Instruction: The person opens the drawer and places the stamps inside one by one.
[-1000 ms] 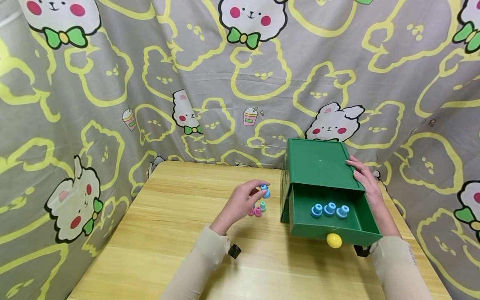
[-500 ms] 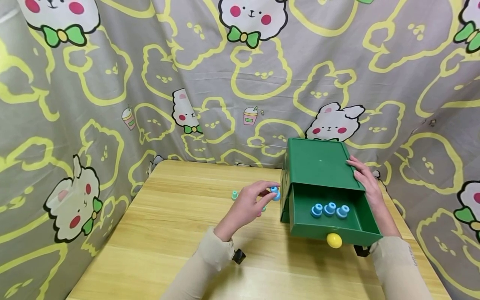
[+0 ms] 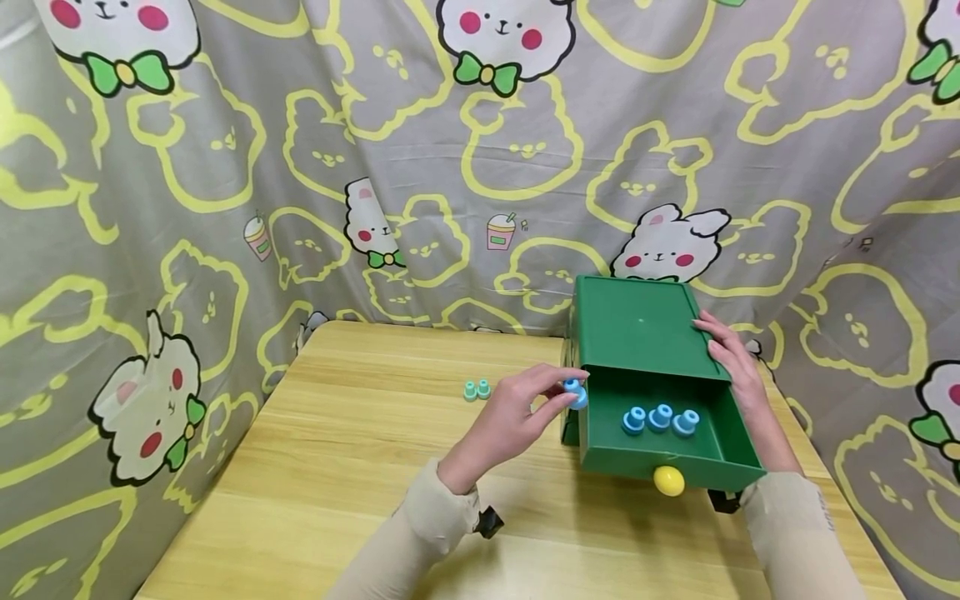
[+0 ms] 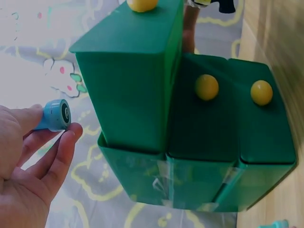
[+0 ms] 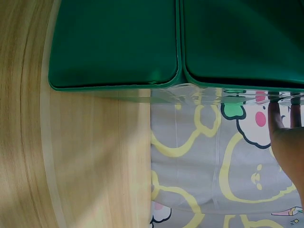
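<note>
In the head view, my left hand (image 3: 510, 417) pinches a small blue stopper-shaped piece (image 3: 577, 395) between thumb and fingers, just outside the left wall of the pulled-out top drawer (image 3: 622, 462). In the left wrist view, the piece's round end (image 4: 66, 112) has a dark disc with a pale mark. Inside the drawer, three matching blue pieces (image 3: 660, 418) stand in a row. My right hand (image 3: 738, 371) rests its straight fingers along the right side of the green drawer cabinet (image 3: 637, 329); the right wrist view shows its fingertips against the clear side panel (image 5: 247, 96).
Two mint-green pieces (image 3: 476, 390) stand on the wooden table (image 3: 337, 450), left of my left hand. A yellow knob (image 3: 669, 481) sticks out from the drawer front. In the left wrist view, two lower drawers (image 4: 204, 128) are closed. A patterned curtain (image 3: 420, 275) hangs behind the table.
My left hand has carried the blue piece rightward to the drawer's left wall. The mint-green pieces at left have come into sight, the pink ones are now hidden. My right hand has stayed put.
</note>
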The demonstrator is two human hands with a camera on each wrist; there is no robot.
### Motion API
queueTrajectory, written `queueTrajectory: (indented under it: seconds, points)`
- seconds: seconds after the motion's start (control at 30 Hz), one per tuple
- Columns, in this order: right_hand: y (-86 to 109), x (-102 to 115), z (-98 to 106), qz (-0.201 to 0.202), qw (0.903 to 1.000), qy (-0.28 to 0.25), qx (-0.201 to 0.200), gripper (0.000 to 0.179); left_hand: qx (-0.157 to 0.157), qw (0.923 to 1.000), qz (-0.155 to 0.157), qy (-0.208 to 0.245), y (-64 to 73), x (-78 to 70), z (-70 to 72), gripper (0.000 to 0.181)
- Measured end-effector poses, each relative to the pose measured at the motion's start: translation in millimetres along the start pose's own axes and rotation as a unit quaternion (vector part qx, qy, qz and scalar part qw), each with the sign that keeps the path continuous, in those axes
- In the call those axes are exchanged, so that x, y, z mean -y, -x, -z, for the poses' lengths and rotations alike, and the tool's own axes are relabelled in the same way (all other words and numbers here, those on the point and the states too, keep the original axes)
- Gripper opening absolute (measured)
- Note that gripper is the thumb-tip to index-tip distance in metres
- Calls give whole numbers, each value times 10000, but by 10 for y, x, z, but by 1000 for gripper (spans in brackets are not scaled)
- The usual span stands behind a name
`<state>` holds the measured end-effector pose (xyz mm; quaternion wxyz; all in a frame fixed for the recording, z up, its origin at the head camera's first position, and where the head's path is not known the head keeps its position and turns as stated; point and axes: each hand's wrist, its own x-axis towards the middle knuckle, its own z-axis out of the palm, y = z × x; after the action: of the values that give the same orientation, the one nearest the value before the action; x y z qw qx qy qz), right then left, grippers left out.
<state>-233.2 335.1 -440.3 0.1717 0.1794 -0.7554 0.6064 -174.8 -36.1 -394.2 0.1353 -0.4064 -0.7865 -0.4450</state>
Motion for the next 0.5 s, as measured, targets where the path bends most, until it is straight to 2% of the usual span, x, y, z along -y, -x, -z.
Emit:
queueTrajectory:
  seconds: [0.13,0.5]
  points:
    - [4,-1,3,30,10000,33,-21,42,38,9999,-32,89,-22,-44,-8,32]
    - [-5,4,-11,69,10000,60,-5,42,152,9995,-245,114,-78,-42,-98,30]
